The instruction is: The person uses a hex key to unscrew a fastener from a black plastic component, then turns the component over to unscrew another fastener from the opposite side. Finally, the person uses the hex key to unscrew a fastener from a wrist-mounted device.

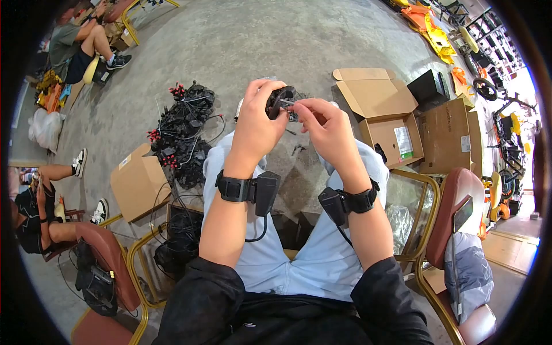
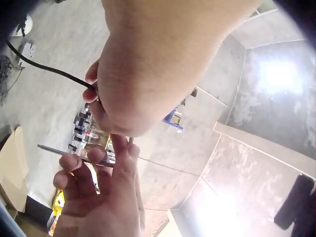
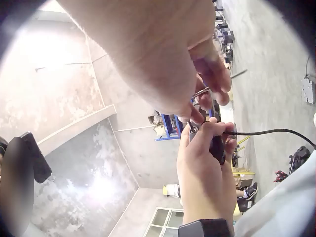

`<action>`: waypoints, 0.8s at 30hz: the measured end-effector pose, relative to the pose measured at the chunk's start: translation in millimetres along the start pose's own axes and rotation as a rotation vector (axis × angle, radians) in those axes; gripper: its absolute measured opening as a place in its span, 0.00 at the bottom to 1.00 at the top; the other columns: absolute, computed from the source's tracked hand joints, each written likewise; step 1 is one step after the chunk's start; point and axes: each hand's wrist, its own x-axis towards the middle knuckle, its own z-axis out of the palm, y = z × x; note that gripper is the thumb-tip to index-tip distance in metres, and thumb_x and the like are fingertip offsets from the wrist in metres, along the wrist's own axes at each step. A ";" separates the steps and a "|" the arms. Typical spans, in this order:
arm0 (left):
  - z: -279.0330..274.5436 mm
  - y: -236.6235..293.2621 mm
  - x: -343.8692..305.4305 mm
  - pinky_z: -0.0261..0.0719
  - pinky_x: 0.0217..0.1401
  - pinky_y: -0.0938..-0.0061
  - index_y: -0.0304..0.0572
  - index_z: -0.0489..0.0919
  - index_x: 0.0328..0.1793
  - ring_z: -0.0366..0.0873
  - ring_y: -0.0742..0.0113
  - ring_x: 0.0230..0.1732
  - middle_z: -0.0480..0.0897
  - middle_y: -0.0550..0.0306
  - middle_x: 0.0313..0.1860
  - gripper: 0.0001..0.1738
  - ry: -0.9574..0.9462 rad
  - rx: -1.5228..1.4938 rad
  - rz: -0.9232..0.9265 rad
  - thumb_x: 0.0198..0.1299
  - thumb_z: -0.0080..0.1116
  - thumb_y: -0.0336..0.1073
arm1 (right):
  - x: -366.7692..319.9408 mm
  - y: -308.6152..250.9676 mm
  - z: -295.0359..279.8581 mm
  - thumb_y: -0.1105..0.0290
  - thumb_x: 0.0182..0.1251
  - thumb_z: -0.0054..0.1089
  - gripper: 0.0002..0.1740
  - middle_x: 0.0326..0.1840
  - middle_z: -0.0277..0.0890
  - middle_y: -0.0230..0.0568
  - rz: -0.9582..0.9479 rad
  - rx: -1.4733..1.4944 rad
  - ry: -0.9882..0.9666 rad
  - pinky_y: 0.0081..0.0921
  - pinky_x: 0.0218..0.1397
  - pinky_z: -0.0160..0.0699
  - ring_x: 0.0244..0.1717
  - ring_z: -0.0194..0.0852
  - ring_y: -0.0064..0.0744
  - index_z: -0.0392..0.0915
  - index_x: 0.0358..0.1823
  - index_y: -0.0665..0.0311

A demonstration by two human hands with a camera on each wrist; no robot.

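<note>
My left hand [image 1: 257,123] grips a small black part [image 1: 279,99] between thumb and fingers, above the floor between the knees. From that part a black cable [image 3: 269,131] runs out in the right wrist view. My right hand [image 1: 329,129] is against it on the right, its curled fingers holding a thin metal rod [image 2: 52,149] that sticks out past the fingertips in the left wrist view. Both hands' fingertips nearly meet at the black part, and the fingers hide most of it. What the rod's other end touches cannot be told.
A pile of black parts with red-tipped wires [image 1: 187,129] lies on the floor at left, beside a cardboard flap [image 1: 138,183]. An opened cardboard box [image 1: 394,138] stands at right. Chairs [image 1: 460,218] flank both sides; two people sit at far left.
</note>
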 end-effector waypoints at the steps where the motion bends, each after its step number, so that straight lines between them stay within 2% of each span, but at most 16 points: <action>1: 0.1 -1.1 0.3 0.78 0.59 0.66 0.38 0.79 0.57 0.80 0.51 0.55 0.78 0.47 0.55 0.23 0.007 0.007 0.016 0.51 0.63 0.21 | 0.1 0.6 -0.5 0.69 0.73 0.61 0.10 0.29 0.78 0.38 -0.102 -0.074 0.019 0.26 0.33 0.76 0.29 0.80 0.26 0.85 0.47 0.67; 2: 0.3 -1.9 0.4 0.78 0.59 0.66 0.37 0.79 0.57 0.80 0.51 0.55 0.78 0.47 0.55 0.23 0.015 0.014 0.032 0.51 0.64 0.21 | 0.1 1.1 -0.7 0.70 0.72 0.62 0.09 0.32 0.80 0.39 -0.203 -0.148 0.038 0.26 0.35 0.77 0.32 0.81 0.27 0.86 0.47 0.66; 3: 0.5 -2.2 0.4 0.78 0.59 0.66 0.37 0.79 0.57 0.80 0.51 0.55 0.78 0.47 0.55 0.23 0.015 0.014 0.032 0.51 0.64 0.21 | 0.1 1.1 -0.4 0.70 0.72 0.62 0.09 0.32 0.80 0.39 -0.203 -0.148 0.038 0.26 0.35 0.77 0.32 0.81 0.27 0.86 0.47 0.66; 5: 1.1 -2.6 0.1 0.78 0.59 0.65 0.37 0.79 0.57 0.80 0.50 0.55 0.78 0.47 0.54 0.23 0.023 0.017 0.026 0.51 0.64 0.21 | -0.3 1.2 0.3 0.70 0.71 0.63 0.09 0.38 0.80 0.42 -0.330 -0.247 0.079 0.26 0.39 0.78 0.36 0.82 0.30 0.86 0.47 0.66; 9: 1.4 -5.3 0.1 0.78 0.58 0.65 0.38 0.79 0.56 0.80 0.50 0.55 0.78 0.47 0.54 0.23 0.029 0.038 0.050 0.51 0.63 0.21 | 1.8 5.5 0.4 0.70 0.73 0.60 0.09 0.33 0.80 0.39 -0.466 -0.337 0.126 0.25 0.36 0.78 0.33 0.82 0.27 0.85 0.46 0.67; 11: 1.3 -1.5 -0.3 0.79 0.58 0.65 0.38 0.79 0.56 0.80 0.50 0.55 0.78 0.47 0.54 0.23 0.022 0.041 0.037 0.51 0.63 0.21 | -0.1 -2.6 -1.7 0.69 0.75 0.57 0.10 0.28 0.78 0.35 0.130 0.137 -0.102 0.24 0.33 0.77 0.29 0.82 0.24 0.84 0.46 0.68; 15: 1.5 -1.6 -0.3 0.79 0.57 0.65 0.39 0.79 0.56 0.80 0.50 0.55 0.78 0.47 0.55 0.23 0.011 0.024 -0.017 0.51 0.62 0.21 | -2.7 -12.6 -4.0 0.68 0.77 0.54 0.12 0.24 0.75 0.31 0.222 0.165 -0.127 0.22 0.31 0.77 0.25 0.80 0.21 0.84 0.46 0.68; 17: 1.6 -4.6 -0.3 0.79 0.57 0.65 0.39 0.79 0.56 0.80 0.50 0.55 0.78 0.47 0.55 0.23 0.026 0.029 0.027 0.51 0.62 0.21 | -2.8 -5.9 -0.3 0.68 0.76 0.56 0.11 0.27 0.78 0.35 0.074 0.070 -0.084 0.24 0.32 0.77 0.28 0.81 0.24 0.83 0.46 0.68; 18: 1.5 -4.6 -0.2 0.79 0.57 0.65 0.39 0.79 0.56 0.80 0.50 0.55 0.78 0.47 0.55 0.23 0.025 0.028 0.027 0.51 0.62 0.21 | -2.3 -2.9 0.6 0.68 0.76 0.56 0.11 0.27 0.78 0.35 0.074 0.069 -0.083 0.24 0.32 0.77 0.28 0.81 0.24 0.83 0.46 0.68; 20: 1.4 -4.8 -0.3 0.79 0.58 0.64 0.39 0.79 0.57 0.80 0.50 0.55 0.78 0.47 0.55 0.24 0.028 0.040 0.036 0.51 0.62 0.20 | -0.5 1.6 1.7 0.69 0.74 0.60 0.09 0.33 0.80 0.40 -0.150 -0.143 0.004 0.27 0.37 0.78 0.33 0.82 0.32 0.83 0.46 0.68; 24: 1.1 -2.2 -0.9 0.78 0.59 0.64 0.39 0.79 0.57 0.80 0.49 0.55 0.78 0.47 0.55 0.24 0.012 0.043 0.026 0.51 0.62 0.20 | -1.7 -1.0 1.5 0.70 0.72 0.62 0.09 0.39 0.80 0.44 -0.268 -0.236 0.059 0.30 0.41 0.79 0.36 0.82 0.39 0.84 0.46 0.67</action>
